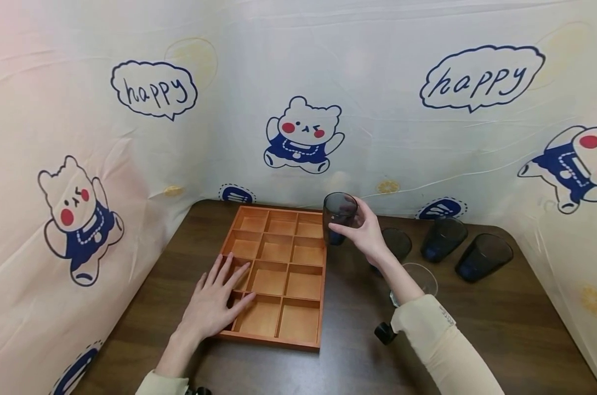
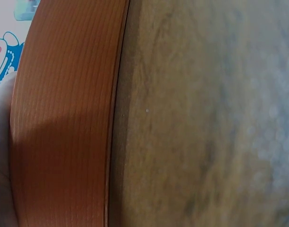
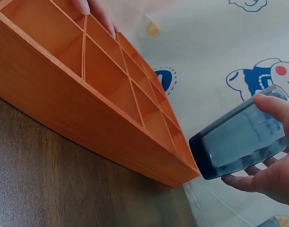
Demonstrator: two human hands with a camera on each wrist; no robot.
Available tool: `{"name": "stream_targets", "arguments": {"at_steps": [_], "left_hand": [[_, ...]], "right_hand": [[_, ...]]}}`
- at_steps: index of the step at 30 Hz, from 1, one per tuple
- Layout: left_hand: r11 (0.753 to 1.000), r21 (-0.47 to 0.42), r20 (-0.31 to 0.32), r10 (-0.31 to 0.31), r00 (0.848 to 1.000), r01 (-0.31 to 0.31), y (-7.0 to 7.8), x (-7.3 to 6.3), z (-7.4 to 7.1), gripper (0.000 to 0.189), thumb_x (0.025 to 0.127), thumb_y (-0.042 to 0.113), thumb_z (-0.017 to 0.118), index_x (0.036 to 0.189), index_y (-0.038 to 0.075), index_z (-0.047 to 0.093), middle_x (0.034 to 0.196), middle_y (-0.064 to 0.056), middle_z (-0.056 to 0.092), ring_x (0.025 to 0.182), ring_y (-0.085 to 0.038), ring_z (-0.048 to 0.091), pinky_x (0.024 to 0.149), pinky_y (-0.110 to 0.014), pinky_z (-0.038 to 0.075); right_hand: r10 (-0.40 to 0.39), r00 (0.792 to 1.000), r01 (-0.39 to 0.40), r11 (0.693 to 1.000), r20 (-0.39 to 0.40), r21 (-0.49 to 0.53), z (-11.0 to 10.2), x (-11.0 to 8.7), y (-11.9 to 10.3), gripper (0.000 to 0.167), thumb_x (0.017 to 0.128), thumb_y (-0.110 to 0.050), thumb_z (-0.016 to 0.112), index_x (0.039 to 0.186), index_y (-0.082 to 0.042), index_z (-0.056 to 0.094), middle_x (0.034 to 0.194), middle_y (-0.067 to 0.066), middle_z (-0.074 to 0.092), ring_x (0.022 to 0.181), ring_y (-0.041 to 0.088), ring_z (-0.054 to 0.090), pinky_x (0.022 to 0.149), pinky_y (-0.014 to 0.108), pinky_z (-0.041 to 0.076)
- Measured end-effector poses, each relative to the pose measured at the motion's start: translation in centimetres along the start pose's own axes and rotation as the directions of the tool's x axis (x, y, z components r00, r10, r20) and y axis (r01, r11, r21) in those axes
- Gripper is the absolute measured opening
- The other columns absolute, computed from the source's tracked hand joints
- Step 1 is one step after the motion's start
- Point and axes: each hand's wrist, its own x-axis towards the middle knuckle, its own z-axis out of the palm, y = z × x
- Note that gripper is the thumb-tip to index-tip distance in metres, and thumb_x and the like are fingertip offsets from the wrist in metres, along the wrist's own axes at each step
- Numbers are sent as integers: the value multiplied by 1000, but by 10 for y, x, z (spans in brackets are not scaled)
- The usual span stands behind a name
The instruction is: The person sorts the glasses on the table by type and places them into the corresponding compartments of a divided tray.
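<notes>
My right hand (image 1: 369, 233) grips a dark blue-grey glass tumbler (image 1: 339, 211) near the far right corner of a wooden compartment tray (image 1: 323, 285). In the right wrist view the tumbler (image 3: 239, 137) shows between thumb and fingers, its thick base toward the tray's corner. My left hand (image 1: 211, 304) rests with spread fingers over the tray's near left compartments. The left wrist view shows the tray's side wall (image 2: 69, 113) close up, with part of the left hand (image 2: 2, 156) at its edge.
Right of the tray stand several more dark tumblers, among them one at the back (image 1: 443, 240) and one at the far right (image 1: 484, 257). A clear glass (image 1: 421, 280) is partly hidden by my right forearm. A printed cloth (image 1: 377, 148) hangs behind the brown table (image 1: 357, 351).
</notes>
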Motion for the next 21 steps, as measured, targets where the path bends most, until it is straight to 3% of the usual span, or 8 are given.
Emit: {"name": "stream_targets", "arguments": {"at_steps": [7, 15, 21], "left_hand": [[1000, 3, -1, 5, 1000, -5, -1, 0, -1, 80, 103, 75, 56, 172, 38, 38, 186, -11, 19, 173, -41, 13, 128, -80, 28], [1000, -1, 1, 6, 1000, -6, 1, 0, -1, 81, 103, 76, 56, 172, 38, 38, 186, -11, 20, 173, -40, 14, 129, -79, 29], [1000, -3, 1, 1, 1000, -1, 1, 0, -1, 81, 102, 75, 57, 172, 38, 38, 186, -11, 19, 174, -40, 13, 130, -79, 28]], "right_hand": [[8, 1000, -8, 1000, -14, 5, 9, 9, 7, 80, 96, -8, 84, 166, -14, 46, 153, 21, 63, 135, 36, 65, 103, 23, 55], [3, 1000, -3, 1000, -15, 2, 19, 18, 9, 80, 95, -8, 85, 165, -12, 46, 157, 23, 60, 141, 41, 61, 120, 55, 51], [3, 1000, -3, 1000, -11, -2, 27, 23, 8, 81, 95, -11, 86, 165, -12, 46, 159, 20, 59, 142, 41, 60, 121, 57, 49]]}}
